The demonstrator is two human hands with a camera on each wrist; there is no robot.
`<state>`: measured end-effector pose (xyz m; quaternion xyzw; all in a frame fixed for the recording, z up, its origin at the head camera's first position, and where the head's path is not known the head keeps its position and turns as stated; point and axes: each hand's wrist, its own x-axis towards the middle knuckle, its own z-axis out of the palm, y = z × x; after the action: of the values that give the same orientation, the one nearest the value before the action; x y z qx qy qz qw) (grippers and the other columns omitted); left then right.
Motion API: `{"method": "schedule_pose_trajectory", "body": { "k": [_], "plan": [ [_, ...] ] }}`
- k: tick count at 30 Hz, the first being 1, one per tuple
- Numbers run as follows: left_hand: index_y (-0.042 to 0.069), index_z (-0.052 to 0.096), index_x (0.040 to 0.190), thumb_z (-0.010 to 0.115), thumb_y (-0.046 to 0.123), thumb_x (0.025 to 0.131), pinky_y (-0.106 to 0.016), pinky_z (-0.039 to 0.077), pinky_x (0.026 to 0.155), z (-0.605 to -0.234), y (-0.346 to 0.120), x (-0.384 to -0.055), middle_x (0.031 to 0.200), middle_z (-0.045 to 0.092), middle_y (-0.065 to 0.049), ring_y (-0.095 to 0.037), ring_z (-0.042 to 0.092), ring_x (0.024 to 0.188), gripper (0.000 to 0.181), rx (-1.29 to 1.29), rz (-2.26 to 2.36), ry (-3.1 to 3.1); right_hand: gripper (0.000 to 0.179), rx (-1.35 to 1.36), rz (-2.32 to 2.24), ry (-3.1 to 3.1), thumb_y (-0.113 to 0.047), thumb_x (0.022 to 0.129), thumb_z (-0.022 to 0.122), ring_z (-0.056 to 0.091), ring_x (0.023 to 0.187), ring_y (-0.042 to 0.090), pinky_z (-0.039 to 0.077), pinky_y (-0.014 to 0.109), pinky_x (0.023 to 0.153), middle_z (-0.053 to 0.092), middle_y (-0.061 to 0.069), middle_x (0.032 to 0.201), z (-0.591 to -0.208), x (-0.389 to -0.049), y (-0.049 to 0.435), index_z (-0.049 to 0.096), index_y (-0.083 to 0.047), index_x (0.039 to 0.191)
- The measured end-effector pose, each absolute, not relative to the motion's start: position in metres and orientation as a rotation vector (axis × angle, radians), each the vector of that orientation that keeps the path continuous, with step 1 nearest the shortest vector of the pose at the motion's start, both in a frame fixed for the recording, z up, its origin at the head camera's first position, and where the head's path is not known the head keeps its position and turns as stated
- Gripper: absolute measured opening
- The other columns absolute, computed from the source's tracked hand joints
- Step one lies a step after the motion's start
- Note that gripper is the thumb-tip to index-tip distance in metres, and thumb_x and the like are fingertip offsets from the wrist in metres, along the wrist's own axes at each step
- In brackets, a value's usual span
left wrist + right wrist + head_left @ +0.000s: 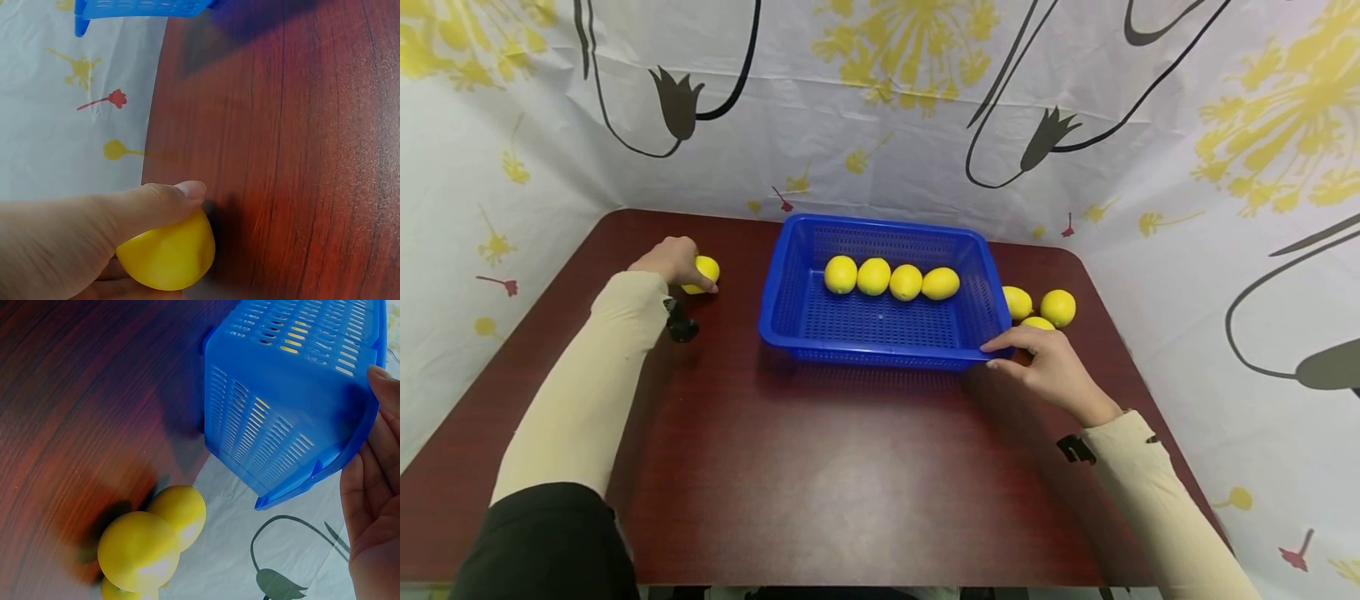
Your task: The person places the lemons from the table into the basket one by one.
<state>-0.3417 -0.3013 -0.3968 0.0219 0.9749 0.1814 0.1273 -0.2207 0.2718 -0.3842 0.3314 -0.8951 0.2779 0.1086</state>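
Observation:
At the table's left side, my left hand point(670, 260) holds a yellow lemon point(705, 268). In the left wrist view the thumb lies over this lemon point(169, 253) and fingers curl beneath it. A blue plastic basket point(880, 347) with slotted walls is at the middle of the table's far half. Several lemons point(873, 276) sit in a row inside it. My right hand point(1048, 371) pinches the basket's near right corner, thumb and fingers on either side of the rim, as the right wrist view of the basket point(275, 425) shows.
Three more lemons point(1057, 308) lie on the dark red wooden table point(850, 475), just right of the basket and beyond the right hand. A white sheet point(880, 150) with a flower print hangs along the table's back and sides.

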Motion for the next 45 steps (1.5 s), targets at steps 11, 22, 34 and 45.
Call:
{"method": "schedule_pose_trajectory", "body": {
  "k": [11, 22, 34, 45],
  "plan": [
    [-0.012, 0.060, 0.100, 0.081, 0.032, 0.083, -0.043, 0.046, 0.070, -0.354, -0.291, -0.342, 0.088, 0.059, -0.022, -0.034, 0.053, 0.079, 0.052, 0.152, 0.500, 2.869, 0.028, 0.976, 0.820, -2.622, -0.004, 0.077, 0.087, 0.058, 0.081, 0.012, 0.048, 0.030, 0.067, 0.074, -0.007, 0.095, -0.382, -0.221, 0.273, 0.080, -0.016, 0.101],
    [-0.014, 0.060, 0.105, 0.081, 0.042, 0.083, -0.042, 0.045, 0.073, -0.312, -0.278, -0.350, 0.092, 0.058, -0.021, -0.034, 0.051, 0.083, 0.063, 0.203, 0.345, 2.868, 0.028, 0.975, 0.835, -2.630, -0.004, 0.078, 0.086, 0.057, 0.080, 0.018, 0.046, 0.033, 0.066, 0.073, -0.009, 0.096, -0.384, -0.221, 0.274, 0.080, -0.017, 0.102],
    [-0.014, 0.062, 0.114, 0.080, 0.041, 0.084, -0.040, 0.043, 0.073, -0.290, -0.263, -0.345, 0.096, 0.061, -0.022, -0.035, 0.051, 0.086, 0.065, 0.274, 0.342, 2.889, 0.027, 0.953, 0.854, -2.654, -0.005, 0.079, 0.086, 0.056, 0.077, 0.026, 0.045, 0.035, 0.063, 0.072, -0.010, 0.095, -0.383, -0.220, 0.274, 0.080, -0.018, 0.102],
    [-0.011, 0.061, 0.124, 0.079, 0.046, 0.084, -0.043, 0.045, 0.078, -0.288, -0.243, -0.346, 0.111, 0.063, -0.027, -0.036, 0.052, 0.093, 0.072, 0.297, 0.375, 2.911, 0.027, 0.957, 0.840, -2.655, -0.005, 0.079, 0.086, 0.056, 0.081, 0.016, 0.047, 0.038, 0.067, 0.073, -0.009, 0.097, -0.383, -0.220, 0.273, 0.080, -0.018, 0.103]
  ]
}}
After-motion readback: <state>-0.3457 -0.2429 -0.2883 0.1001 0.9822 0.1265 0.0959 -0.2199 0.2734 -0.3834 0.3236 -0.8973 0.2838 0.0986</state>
